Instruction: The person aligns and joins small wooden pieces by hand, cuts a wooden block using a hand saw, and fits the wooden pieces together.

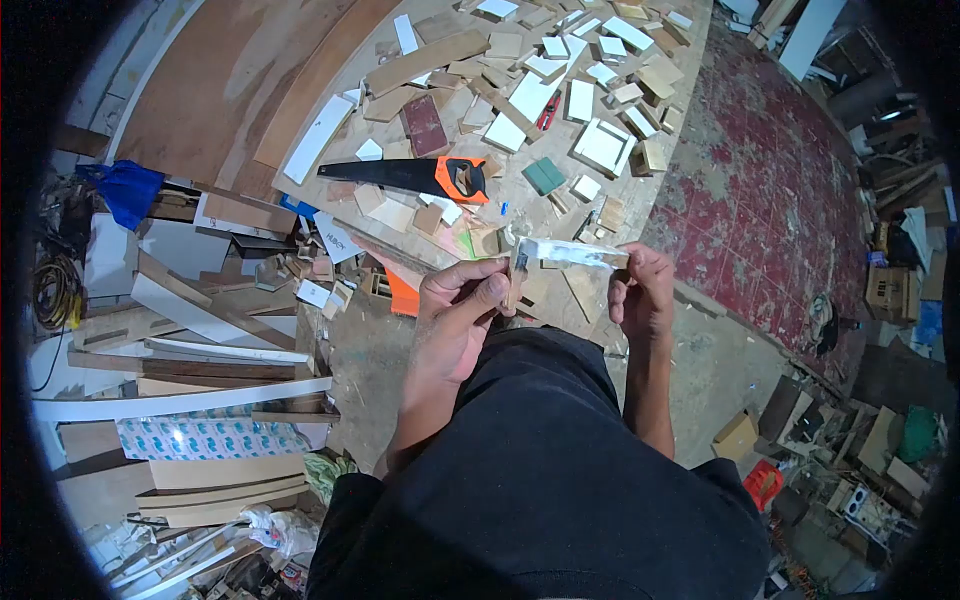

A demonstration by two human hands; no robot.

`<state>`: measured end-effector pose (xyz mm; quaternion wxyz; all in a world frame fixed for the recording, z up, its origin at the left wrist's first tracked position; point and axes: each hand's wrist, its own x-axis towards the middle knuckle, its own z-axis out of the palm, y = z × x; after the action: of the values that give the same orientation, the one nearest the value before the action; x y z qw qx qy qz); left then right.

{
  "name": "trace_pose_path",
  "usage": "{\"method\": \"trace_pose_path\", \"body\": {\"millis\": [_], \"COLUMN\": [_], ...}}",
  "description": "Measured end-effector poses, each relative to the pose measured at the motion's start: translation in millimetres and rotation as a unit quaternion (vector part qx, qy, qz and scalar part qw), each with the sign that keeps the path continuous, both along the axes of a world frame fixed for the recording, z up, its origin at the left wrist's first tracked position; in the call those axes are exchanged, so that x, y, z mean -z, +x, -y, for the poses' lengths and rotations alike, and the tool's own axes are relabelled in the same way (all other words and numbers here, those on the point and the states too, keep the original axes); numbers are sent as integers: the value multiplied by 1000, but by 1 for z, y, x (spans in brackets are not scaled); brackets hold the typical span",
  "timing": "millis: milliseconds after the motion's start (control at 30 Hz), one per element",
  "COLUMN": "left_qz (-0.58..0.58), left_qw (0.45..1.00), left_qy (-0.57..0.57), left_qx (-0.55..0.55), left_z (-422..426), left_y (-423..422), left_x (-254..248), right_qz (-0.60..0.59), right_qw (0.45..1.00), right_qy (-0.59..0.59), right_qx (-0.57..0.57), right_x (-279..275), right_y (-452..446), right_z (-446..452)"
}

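Just above the table's near edge, my left hand [462, 305] pinches a small piece of wood [517, 275] between thumb and fingers. A shiny, see-through strip that looks like clear tape [572, 252] stretches from that wood across to my right hand [646, 290]. My right fingers are closed on the strip's far end. A dark mark shows where strip and wood meet. Beyond my hands, a handsaw [400, 175] with an orange and black handle lies on the worktable [345, 215], near a green block [544, 176].
Many wooden and white offcuts [530, 100] cover the table's far part. Long boards [215, 80] lie at the upper left. Stacked strips and panels [220, 410] fill the left side. A worn red floor [760, 190] stretches to the right, with boxes and clutter [850, 440] beyond.
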<state>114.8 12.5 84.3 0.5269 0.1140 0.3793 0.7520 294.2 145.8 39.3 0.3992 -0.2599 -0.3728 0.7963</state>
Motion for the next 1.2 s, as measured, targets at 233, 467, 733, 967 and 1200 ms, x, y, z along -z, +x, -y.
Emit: {"method": "trace_pose_path", "body": {"millis": [233,467,733,967,1200], "left_qz": [9,-1,21,9,7], "left_qw": [1000,1000,999,999,1000], "left_qy": [-3,6,36,-9,6], "left_qx": [-23,-7,4,-30,-2], "left_z": [2,4,4,3,0], "left_y": [-2,-2,-5,-3,-1], "left_x": [2,5,3,2,3], "right_qz": [31,34,-3,27,12], "right_qw": [998,999,1000,998,999], "right_qy": [6,-6,-22,-2,-17], "right_qx": [-47,-28,-21,-49,-29], "right_x": [9,5,8,14,10], "right_y": [0,-9,-7,-5,-11], "right_z": [2,2,-1,-3,-7]}}
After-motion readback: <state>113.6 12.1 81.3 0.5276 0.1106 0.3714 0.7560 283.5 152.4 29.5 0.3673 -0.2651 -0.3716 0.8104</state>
